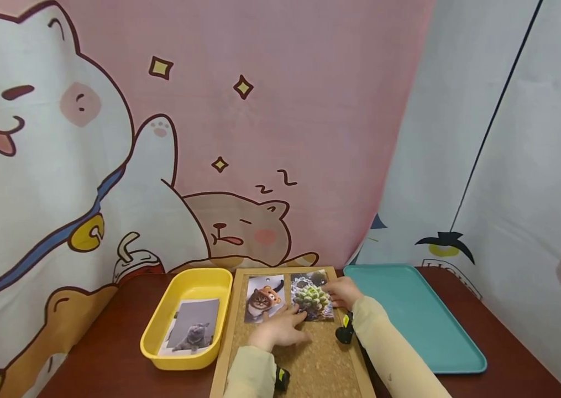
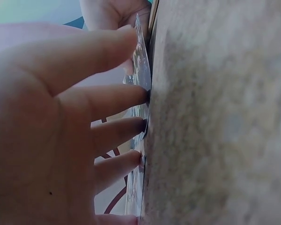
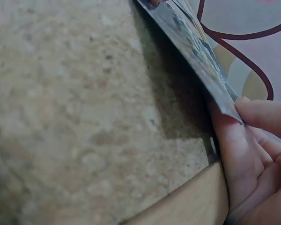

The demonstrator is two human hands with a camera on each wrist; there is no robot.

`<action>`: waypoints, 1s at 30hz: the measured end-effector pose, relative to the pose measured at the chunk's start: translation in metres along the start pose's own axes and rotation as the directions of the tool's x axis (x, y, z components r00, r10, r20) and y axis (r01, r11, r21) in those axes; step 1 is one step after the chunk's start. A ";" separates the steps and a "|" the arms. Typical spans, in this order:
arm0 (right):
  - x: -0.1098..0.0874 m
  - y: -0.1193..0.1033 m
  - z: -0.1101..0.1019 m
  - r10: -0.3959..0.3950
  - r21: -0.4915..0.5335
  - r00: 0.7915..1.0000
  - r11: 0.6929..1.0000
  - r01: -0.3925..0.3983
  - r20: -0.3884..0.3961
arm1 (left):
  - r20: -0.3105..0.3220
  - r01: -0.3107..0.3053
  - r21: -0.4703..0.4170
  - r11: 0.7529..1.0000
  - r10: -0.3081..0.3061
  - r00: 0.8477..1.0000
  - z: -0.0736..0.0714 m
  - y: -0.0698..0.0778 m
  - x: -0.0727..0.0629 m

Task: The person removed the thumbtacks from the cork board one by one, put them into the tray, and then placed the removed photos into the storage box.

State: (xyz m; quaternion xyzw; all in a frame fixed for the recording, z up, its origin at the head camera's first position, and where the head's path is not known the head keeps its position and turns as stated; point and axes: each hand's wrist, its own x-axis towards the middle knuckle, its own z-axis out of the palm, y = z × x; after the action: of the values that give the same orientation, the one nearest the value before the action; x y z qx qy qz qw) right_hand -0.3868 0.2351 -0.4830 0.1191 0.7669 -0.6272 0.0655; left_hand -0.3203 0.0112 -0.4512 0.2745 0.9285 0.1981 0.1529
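A photo print of a green succulent (image 1: 312,301) lies at the upper right of a wood-framed cork board (image 1: 320,354). My right hand (image 1: 344,292) pinches its right edge between thumb and fingers. In the right wrist view, that side of the print (image 3: 196,61) stands off the cork and casts a shadow. My left hand (image 1: 280,330) has its fingers spread; in the left wrist view the fingertips touch the lower edges of the prints. Beside the succulent, a photo of a cat in a bear hat (image 1: 259,303) lies on the board's upper left.
Left of the board stands a yellow basin (image 1: 148,337) with several prints inside, a grey cat photo (image 1: 195,326) on top. A teal tray (image 1: 439,331) lies to the right. Behind the dark red table (image 1: 106,348) hangs a cartoon-printed cloth (image 1: 285,110).
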 end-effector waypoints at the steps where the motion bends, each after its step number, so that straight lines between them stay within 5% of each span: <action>1: 0.000 -0.001 0.000 0.001 -0.010 1.000 1.000 -0.001 -0.006 | -0.004 -0.001 0.006 1.000 0.001 1.000 -0.001 0.000 0.000; 13: -0.002 -0.002 0.002 0.003 -0.052 1.000 0.999 -0.004 -0.019 | -0.012 0.010 0.036 0.999 -0.009 1.000 -0.003 0.005 -0.001; 26: -0.007 -0.007 0.005 -0.005 -0.048 1.000 0.999 0.004 -0.025 | -0.013 -0.047 0.051 0.998 0.048 0.999 -0.008 0.008 -0.006; 30: -0.008 -0.002 0.001 -0.008 -0.060 1.000 0.998 0.006 -0.027 | 0.009 -0.110 -0.027 0.994 0.110 0.994 -0.013 0.012 -0.012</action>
State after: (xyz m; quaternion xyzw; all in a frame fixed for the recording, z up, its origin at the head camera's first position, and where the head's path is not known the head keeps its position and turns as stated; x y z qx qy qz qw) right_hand -0.3798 0.2328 -0.4797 0.1229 0.7867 -0.6023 0.0567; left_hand -0.3108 0.0103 -0.4320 0.3243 0.9085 0.2169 0.1501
